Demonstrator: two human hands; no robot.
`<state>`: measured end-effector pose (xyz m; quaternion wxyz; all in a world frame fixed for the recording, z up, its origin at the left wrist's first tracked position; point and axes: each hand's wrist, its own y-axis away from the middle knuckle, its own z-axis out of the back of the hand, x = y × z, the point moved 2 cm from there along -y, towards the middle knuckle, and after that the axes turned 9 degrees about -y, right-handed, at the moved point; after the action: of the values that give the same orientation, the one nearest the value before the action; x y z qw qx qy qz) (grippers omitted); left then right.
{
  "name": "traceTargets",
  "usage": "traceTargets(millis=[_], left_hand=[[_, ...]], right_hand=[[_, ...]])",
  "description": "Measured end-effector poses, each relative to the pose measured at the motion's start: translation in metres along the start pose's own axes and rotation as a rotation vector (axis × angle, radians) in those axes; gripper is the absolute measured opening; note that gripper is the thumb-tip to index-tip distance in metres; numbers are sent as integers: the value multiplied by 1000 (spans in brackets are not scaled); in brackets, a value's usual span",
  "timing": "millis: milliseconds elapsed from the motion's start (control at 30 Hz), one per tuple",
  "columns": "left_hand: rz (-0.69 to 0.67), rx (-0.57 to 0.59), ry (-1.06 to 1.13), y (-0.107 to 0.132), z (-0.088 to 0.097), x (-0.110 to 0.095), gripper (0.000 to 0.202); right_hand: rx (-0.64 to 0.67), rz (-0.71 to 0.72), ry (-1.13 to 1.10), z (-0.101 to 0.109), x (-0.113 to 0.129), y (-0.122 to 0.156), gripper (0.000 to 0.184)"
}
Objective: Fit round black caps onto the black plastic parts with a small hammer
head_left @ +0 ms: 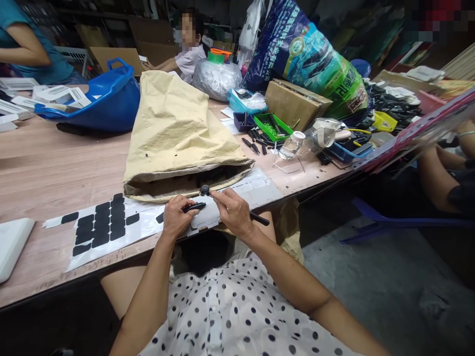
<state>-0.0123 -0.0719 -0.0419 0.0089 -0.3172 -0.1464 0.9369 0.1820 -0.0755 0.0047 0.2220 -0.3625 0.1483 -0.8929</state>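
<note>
My left hand (175,215) is closed on a small, slim black piece (195,206), held just above the table's front edge. My right hand (234,211) grips a black round-headed tool (205,190). Its dark handle (260,218) sticks out behind the palm. The round head sits near the mouth of a large yellowish sack (174,123), which lies open toward me with dark items inside. Under my hands is a pale, flat sheet of cardboard (256,187). To the left lies a white backing sheet (139,230) bearing black rounded stickers (101,225).
A blue basin (107,101) with white boxes stands back left. At the right are a green tray (272,126), a cardboard box (297,104), a clear bottle (292,145) and a printed bag (319,59). A white block (15,247) lies front left. Other people sit around.
</note>
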Motion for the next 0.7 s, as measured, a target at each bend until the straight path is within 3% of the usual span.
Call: traceTargets(millis=[233, 700], left_hand=[[16, 2, 2, -1, 2, 0, 9], [-4, 9, -28, 0, 3, 1, 17]], right_hand=[[140, -13, 72, -16, -3, 7, 40], [-58, -153, -178, -6, -27, 7, 34]])
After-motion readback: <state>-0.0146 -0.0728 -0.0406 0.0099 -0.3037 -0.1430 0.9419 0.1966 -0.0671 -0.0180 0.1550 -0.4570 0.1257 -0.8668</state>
